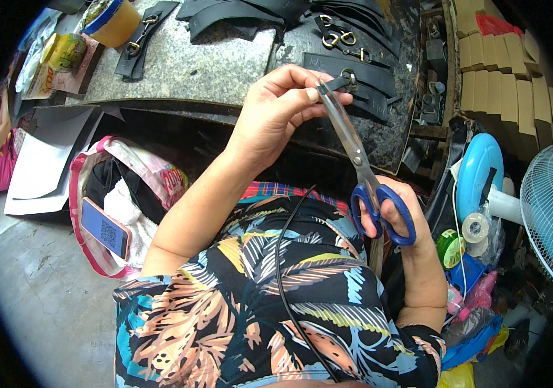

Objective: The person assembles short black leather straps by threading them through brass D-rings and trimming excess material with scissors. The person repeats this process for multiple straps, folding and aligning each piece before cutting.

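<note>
Holding blue-handled scissors [358, 160] to black strap [336, 83], at counter's [224, 71] near edge.
Clasping scissors in right hand [422, 226]; pinching strap between thumb and fingers of left hand [283, 103], just beside blade tips.

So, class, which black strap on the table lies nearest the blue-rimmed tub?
The leftmost strap, with a gold clip, just right of the tub; the other black pieces lie farther right.
</note>
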Demonstrator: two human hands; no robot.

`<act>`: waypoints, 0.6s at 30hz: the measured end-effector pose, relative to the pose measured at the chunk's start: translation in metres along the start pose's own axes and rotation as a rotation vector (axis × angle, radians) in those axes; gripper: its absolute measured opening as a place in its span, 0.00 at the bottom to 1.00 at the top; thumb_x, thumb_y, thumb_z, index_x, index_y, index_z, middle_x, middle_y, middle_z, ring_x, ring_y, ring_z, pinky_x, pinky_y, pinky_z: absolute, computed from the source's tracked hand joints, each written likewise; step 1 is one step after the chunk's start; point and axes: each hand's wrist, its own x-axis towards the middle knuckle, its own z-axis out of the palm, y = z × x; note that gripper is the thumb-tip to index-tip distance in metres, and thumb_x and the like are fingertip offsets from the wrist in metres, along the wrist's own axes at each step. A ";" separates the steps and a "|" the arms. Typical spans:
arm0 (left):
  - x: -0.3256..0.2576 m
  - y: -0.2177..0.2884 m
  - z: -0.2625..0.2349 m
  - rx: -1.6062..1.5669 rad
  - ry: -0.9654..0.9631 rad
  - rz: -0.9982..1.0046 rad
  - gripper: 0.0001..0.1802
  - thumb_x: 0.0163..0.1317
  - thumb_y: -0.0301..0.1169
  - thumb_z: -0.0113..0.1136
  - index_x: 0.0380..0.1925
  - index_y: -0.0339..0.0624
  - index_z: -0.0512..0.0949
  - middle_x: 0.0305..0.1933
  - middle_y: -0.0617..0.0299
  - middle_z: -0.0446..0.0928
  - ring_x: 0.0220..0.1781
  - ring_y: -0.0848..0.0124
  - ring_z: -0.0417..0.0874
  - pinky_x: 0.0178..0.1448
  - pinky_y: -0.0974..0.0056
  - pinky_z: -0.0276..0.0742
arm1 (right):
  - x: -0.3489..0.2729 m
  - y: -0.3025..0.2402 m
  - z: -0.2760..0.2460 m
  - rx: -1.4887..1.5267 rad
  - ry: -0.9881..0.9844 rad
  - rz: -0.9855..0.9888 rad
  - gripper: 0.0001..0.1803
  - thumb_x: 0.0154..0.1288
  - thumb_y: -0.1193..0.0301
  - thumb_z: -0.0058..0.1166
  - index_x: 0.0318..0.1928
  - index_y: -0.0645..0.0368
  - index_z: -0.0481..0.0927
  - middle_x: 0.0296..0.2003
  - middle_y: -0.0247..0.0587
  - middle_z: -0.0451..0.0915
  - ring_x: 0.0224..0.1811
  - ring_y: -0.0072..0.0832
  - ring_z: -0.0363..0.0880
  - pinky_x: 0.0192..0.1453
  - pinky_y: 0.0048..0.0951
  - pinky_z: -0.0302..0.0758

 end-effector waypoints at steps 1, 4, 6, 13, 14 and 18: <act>0.000 0.000 0.000 0.008 0.004 0.004 0.06 0.69 0.25 0.58 0.43 0.34 0.76 0.50 0.48 0.80 0.55 0.51 0.86 0.61 0.50 0.84 | -0.001 0.000 0.001 -0.023 0.019 -0.003 0.28 0.67 0.46 0.63 0.40 0.62 0.77 0.22 0.32 0.78 0.21 0.14 0.74 0.26 0.14 0.64; -0.002 -0.001 0.000 0.025 0.022 -0.001 0.06 0.69 0.24 0.58 0.43 0.34 0.76 0.50 0.49 0.80 0.55 0.51 0.86 0.61 0.51 0.84 | -0.002 0.002 0.005 -0.086 0.092 0.010 0.27 0.66 0.47 0.63 0.37 0.62 0.76 0.21 0.31 0.77 0.19 0.15 0.73 0.23 0.15 0.64; -0.003 -0.001 0.000 0.040 0.035 -0.008 0.05 0.69 0.24 0.57 0.42 0.34 0.76 0.50 0.50 0.80 0.55 0.52 0.86 0.60 0.51 0.84 | -0.003 0.001 0.005 -0.157 0.167 0.078 0.35 0.60 0.38 0.65 0.35 0.63 0.76 0.19 0.31 0.74 0.16 0.17 0.72 0.21 0.16 0.64; -0.004 0.000 0.002 0.029 0.026 0.003 0.04 0.69 0.26 0.58 0.38 0.35 0.77 0.49 0.54 0.79 0.51 0.59 0.87 0.58 0.58 0.84 | 0.024 -0.042 -0.055 -0.346 0.484 -0.225 0.14 0.69 0.61 0.63 0.36 0.58 0.78 0.18 0.30 0.77 0.18 0.14 0.73 0.22 0.16 0.63; -0.003 0.001 0.003 0.012 0.027 -0.003 0.04 0.69 0.26 0.58 0.38 0.36 0.77 0.47 0.55 0.80 0.50 0.60 0.88 0.57 0.59 0.84 | 0.040 -0.045 -0.071 -0.519 0.608 -0.284 0.13 0.68 0.62 0.65 0.35 0.58 0.80 0.19 0.28 0.78 0.19 0.13 0.73 0.23 0.17 0.63; -0.007 0.007 0.006 0.034 0.052 -0.033 0.04 0.68 0.25 0.58 0.38 0.36 0.78 0.39 0.59 0.81 0.46 0.65 0.88 0.54 0.61 0.85 | 0.084 -0.056 -0.121 -1.217 1.019 -0.175 0.16 0.59 0.60 0.72 0.37 0.59 0.83 0.23 0.36 0.81 0.25 0.25 0.81 0.30 0.26 0.73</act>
